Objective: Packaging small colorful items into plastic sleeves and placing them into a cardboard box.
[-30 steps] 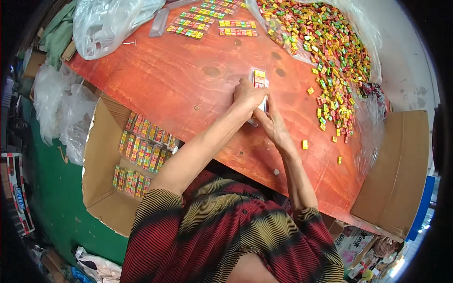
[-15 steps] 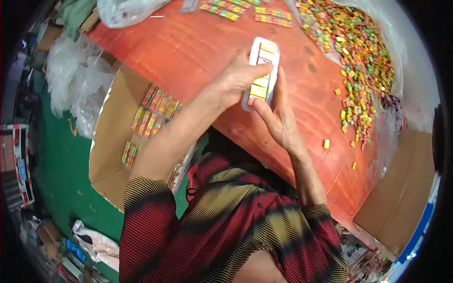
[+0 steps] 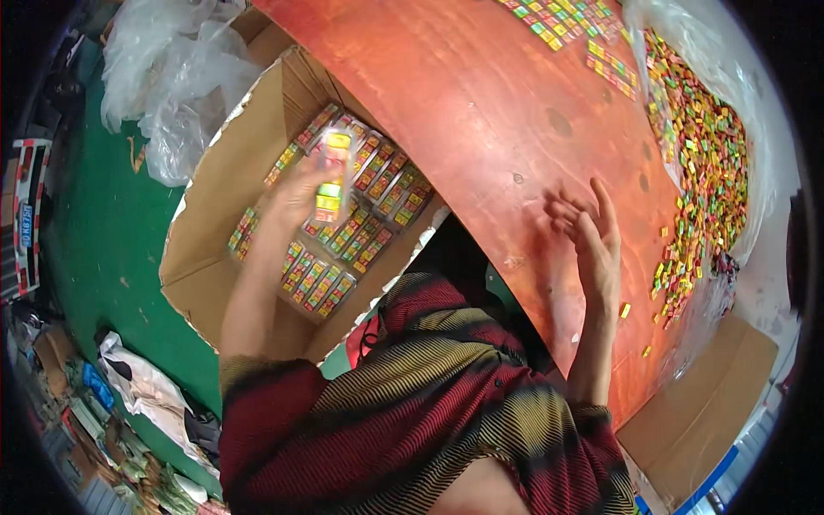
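My left hand (image 3: 300,190) is closed on a clear plastic box (image 3: 336,174) with a row of small yellow and red wrapped pieces in it. It holds the box over an open cardboard carton (image 3: 225,163), in which several similar filled boxes (image 3: 371,236) lie side by side in rows. Above the red-orange table (image 3: 481,129), my right hand (image 3: 592,230) is raised with its fingers apart and nothing in it.
A large heap of small coloured wrapped pieces (image 3: 717,163) lies on plastic sheeting at the right. Rows of pieces (image 3: 571,21) sit at the table's far side. A cardboard flap (image 3: 704,412) stands at the right; crumpled clear plastic (image 3: 176,77) lies beyond the carton.
Both hands held the plastic box over the table before. The right hand has let go, and the left has carried the box left, over the carton. The view has shifted too.
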Motion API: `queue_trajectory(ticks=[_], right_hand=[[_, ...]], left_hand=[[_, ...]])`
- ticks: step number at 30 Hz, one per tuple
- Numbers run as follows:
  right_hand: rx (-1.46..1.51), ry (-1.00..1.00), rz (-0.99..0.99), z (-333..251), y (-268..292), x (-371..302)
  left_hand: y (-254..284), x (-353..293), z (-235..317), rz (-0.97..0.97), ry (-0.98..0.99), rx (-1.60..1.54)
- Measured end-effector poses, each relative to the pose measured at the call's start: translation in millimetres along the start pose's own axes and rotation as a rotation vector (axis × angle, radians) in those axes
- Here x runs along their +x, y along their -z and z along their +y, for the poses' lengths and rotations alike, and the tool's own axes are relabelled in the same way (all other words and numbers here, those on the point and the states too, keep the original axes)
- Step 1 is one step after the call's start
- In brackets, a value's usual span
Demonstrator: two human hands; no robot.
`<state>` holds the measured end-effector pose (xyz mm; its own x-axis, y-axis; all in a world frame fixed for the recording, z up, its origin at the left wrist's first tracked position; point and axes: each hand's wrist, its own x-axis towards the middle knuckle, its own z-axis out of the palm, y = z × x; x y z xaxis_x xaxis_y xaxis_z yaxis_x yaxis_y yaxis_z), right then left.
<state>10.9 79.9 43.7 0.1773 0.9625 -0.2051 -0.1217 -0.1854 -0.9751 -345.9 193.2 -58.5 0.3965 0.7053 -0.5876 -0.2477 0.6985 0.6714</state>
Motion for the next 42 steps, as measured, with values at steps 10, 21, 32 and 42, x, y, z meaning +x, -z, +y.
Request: queue_trajectory(ticks=[10,21,32,42], right_hand=[[-0.095,-0.096,0.003,18,-1,-6],[-0.126,-0.121,0.065,19,7,-10],[-0.149,-0.136,0.088,22,-1,-15],[-0.164,-0.127,0.078,19,-2,-13]], left_hand=[[50,157,-173,0.091,0.040,0.460],[30,169,-188,0.111,-0.089,0.437],[22,162,-207,0.235,-0.554,1.184],[-12,132,-178,0.278,-0.605,1.324]])
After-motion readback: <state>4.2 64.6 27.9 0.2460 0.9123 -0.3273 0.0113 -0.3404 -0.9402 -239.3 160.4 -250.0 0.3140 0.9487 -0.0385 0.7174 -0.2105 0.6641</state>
